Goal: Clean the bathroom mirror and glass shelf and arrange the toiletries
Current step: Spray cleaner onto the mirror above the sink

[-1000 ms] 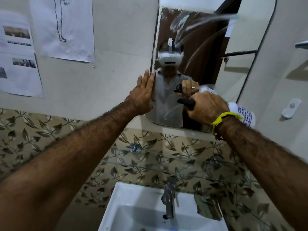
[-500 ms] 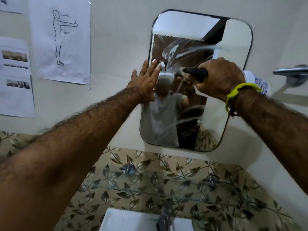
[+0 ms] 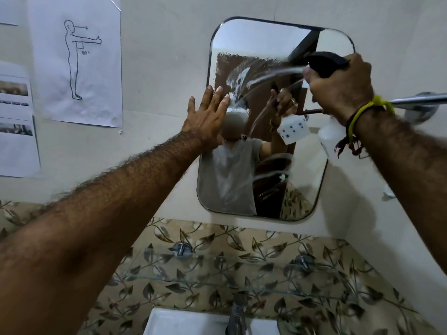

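Observation:
A rounded mirror (image 3: 263, 44) hangs on the pale wall, streaked with white spray across its upper half. My left hand (image 3: 208, 117) lies flat with straight fingers against the mirror's left edge. My right hand (image 3: 338, 85) grips a spray bottle (image 3: 326, 136) with a black trigger head, held up at the mirror's upper right and aimed left at the glass. The bottle's white body hangs below my wrist. Under the mirror runs a glass shelf (image 3: 217, 274) on two metal brackets, with no toiletries visible on it.
A white basin (image 3: 169, 322) with a chrome tap (image 3: 238, 313) sits at the bottom edge. Printed sheets (image 3: 77, 61) are stuck to the wall on the left. A chrome towel bar (image 3: 420, 100) juts from the right wall. Leaf-patterned tiles back the shelf.
My right hand has lifted the spray bottle from the mirror's lower part to its upper right. More spray streaks mark the glass. The view has tilted upward; the left hand stays on the mirror's edge.

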Demonstrator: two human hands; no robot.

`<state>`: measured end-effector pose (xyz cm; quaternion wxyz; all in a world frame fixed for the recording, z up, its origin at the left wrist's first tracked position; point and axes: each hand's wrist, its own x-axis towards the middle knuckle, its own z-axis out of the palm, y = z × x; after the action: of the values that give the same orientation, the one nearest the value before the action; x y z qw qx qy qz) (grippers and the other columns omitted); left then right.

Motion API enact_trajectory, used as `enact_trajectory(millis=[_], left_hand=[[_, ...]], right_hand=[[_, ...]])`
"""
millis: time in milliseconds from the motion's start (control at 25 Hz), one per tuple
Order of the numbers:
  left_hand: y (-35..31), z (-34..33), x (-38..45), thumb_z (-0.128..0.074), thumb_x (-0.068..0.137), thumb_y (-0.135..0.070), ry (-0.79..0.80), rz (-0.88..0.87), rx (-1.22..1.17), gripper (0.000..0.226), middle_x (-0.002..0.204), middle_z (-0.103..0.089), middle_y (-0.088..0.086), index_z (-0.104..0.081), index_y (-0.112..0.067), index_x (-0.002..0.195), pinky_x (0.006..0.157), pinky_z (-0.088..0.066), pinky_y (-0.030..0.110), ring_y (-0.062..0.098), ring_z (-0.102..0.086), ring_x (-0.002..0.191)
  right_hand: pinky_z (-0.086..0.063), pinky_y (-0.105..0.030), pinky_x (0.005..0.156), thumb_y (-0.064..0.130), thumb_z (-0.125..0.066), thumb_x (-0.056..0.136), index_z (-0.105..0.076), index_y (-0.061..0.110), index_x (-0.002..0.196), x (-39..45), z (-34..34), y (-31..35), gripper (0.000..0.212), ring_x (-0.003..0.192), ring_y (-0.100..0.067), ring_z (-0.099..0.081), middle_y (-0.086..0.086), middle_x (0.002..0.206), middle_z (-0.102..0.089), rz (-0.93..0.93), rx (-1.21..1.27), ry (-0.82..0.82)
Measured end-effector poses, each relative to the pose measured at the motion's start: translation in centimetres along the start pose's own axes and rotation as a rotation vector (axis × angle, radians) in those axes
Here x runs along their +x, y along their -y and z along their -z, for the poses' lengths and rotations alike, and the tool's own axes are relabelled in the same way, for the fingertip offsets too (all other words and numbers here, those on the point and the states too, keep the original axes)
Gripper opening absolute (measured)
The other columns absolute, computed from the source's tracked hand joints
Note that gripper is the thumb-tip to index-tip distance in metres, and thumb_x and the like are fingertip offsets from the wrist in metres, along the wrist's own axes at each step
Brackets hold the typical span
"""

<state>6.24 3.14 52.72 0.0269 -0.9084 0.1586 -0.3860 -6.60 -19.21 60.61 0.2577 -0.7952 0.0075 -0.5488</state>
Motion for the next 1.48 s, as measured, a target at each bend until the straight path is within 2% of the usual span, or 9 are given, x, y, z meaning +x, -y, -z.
enact_trajectory(millis=[160,320,520,680,840,1080,1160,1320,1480], left_hand=[[-0.9,-1.2,-0.5,-0.069,0.084,-0.043,-0.025,0.004,0.016,0.103,0.164,0.013,0.007,0.001,-0.017,0.156,0.117,-0.004,0.061,0.031,0.014,0.151],[-2.0,-2.8,-2.0,-0.067,0.086,-0.042,-0.039,-0.053,0.021,0.100,0.165,0.006,0.009,-0.002,-0.014,0.157,0.119,-0.005,0.061,0.030,0.009,0.152],[-3.0,-4.9,-4.8,-0.066,0.087,-0.034,-0.064,-0.088,0.023,0.092,0.165,0.001,0.011,-0.008,-0.015,0.156,0.120,-0.006,0.060,0.029,0.005,0.152],[-2.8,-6.8,-6.6,-0.064,0.089,-0.035,-0.045,-0.084,0.042,0.088,0.165,0.002,0.013,-0.010,-0.017,0.156,0.119,-0.006,0.062,0.031,0.006,0.152],[-2.9,-8.2,-8.2,-0.058,0.093,-0.034,-0.047,-0.054,0.014,0.083,0.165,0.005,0.012,-0.007,-0.017,0.156,0.119,-0.005,0.061,0.031,0.007,0.152],[-3.7,-9.7,-9.7,-0.062,0.088,-0.025,-0.068,-0.077,0.002,0.090,0.165,0.006,0.012,-0.005,-0.016,0.157,0.119,-0.001,0.058,0.030,0.008,0.152],[-3.7,-10.1,-9.9,-0.062,0.088,-0.025,-0.062,-0.087,-0.007,0.089,0.165,0.005,0.012,-0.005,-0.016,0.157,0.119,-0.002,0.057,0.029,0.007,0.152],[-3.9,-10.4,-9.6,-0.065,0.088,-0.034,-0.066,-0.085,-0.037,0.093,0.165,0.004,0.012,-0.005,-0.017,0.157,0.121,-0.003,0.056,0.029,0.006,0.152],[-4.5,-9.5,-8.1,-0.067,0.086,-0.045,-0.091,-0.082,-0.034,0.099,0.165,0.003,0.013,-0.005,-0.017,0.156,0.121,-0.009,0.058,0.031,0.005,0.152]], right_hand=[[-0.046,-0.026,0.069,0.051,-0.068,0.083,-0.072,0.011,0.096,-3.0,-1.0,-1.5,0.042,0.079,-0.026,-0.065,-0.008,0.086,-0.068,-0.009,-0.029,0.063],[-0.045,-0.023,0.059,0.043,-0.068,0.086,-0.061,0.017,0.066,-5.8,-1.4,-2.1,0.034,0.060,-0.018,-0.058,0.005,0.061,-0.057,0.019,-0.010,0.199],[-0.045,-0.028,0.059,0.044,-0.068,0.085,-0.052,0.017,0.058,-8.9,-3.3,-3.7,0.041,0.065,-0.026,-0.060,0.001,0.059,-0.056,0.014,-0.002,0.228],[-0.036,-0.022,0.055,0.040,-0.069,0.087,-0.071,0.013,0.077,-11.8,-4.8,-4.8,0.029,0.065,-0.024,-0.059,0.000,0.065,-0.057,0.045,-0.003,0.275],[-0.057,-0.029,0.071,0.043,-0.070,0.084,-0.073,0.018,0.101,-14.1,-6.6,-5.6,0.030,0.081,-0.022,-0.070,-0.004,0.088,-0.073,-0.049,0.078,0.330],[-0.050,-0.030,0.064,0.047,-0.068,0.084,-0.065,0.015,0.082,-19.5,-9.1,-7.5,0.032,0.079,-0.028,-0.064,-0.001,0.077,-0.055,-0.006,-0.151,0.614],[-0.049,-0.031,0.065,0.046,-0.067,0.086,-0.055,0.016,0.078,-19.9,-9.3,-8.2,0.034,0.082,-0.031,-0.064,-0.007,0.080,-0.061,-0.059,-0.240,0.702],[-0.057,-0.039,0.075,0.048,-0.065,0.085,-0.064,0.014,0.091,-18.6,-8.8,-9.0,0.034,0.088,-0.037,-0.065,-0.016,0.099,-0.068,-0.058,-0.271,0.564],[-0.056,-0.035,0.070,0.046,-0.067,0.084,-0.071,0.014,0.090,-15.0,-7.0,-7.4,0.032,0.079,-0.034,-0.067,-0.013,0.087,-0.071,-0.101,-0.091,0.365]])
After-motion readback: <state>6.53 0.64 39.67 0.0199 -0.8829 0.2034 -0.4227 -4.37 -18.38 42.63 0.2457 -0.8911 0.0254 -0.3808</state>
